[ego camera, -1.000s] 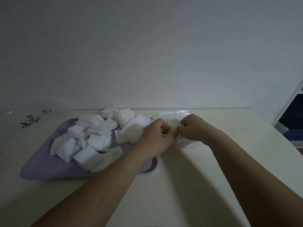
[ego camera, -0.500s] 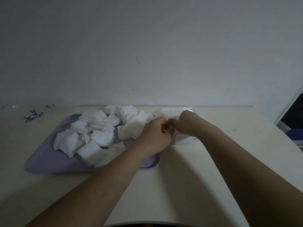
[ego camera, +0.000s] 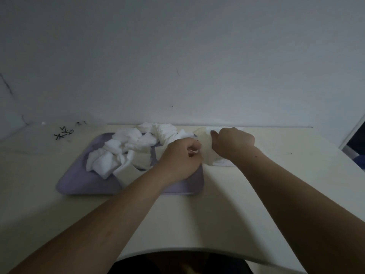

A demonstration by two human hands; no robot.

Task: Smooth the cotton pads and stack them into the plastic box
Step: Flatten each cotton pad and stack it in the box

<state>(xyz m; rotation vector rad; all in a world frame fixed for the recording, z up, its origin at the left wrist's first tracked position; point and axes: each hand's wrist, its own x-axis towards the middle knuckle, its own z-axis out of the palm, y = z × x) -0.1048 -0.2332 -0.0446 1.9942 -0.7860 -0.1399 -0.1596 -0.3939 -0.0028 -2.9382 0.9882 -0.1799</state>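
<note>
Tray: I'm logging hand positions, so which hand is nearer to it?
Left. The left hand is over the tray's right end, pinching a pad; the right hand pinches the same pad off to the tray's right, over the box.

The only writing I can spot is a scrawl of black handwritten marks (ego camera: 64, 133) on what looks like a clear plastic sheet (ego camera: 35, 143), lying left of the purple tray (ego camera: 79, 180) and a little farther back. Two smaller dark marks (ego camera: 81, 123) sit just beyond them. It's dim and they're tiny, so I can't read any of it.
</note>
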